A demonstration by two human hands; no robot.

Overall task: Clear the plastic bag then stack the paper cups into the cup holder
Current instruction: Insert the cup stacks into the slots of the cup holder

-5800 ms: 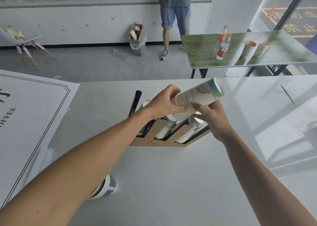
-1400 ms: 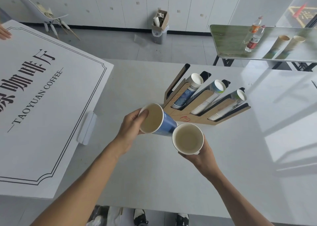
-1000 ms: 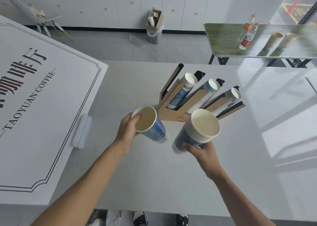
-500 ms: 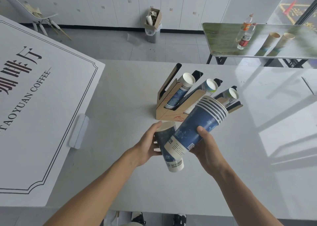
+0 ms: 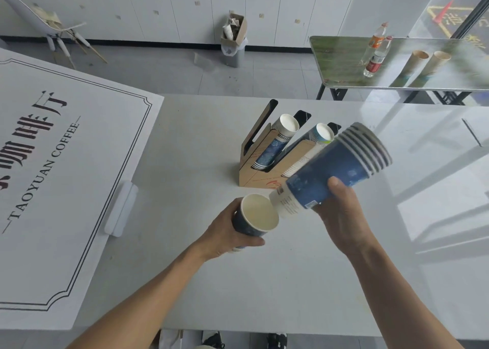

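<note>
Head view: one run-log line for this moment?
left hand: holds single cup | right hand: holds cup stack, base at cup mouth | cup holder: partly filled

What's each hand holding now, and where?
Left hand grips a single blue cup around its side; right hand holds the nested blue cup stack near its base.
</note>
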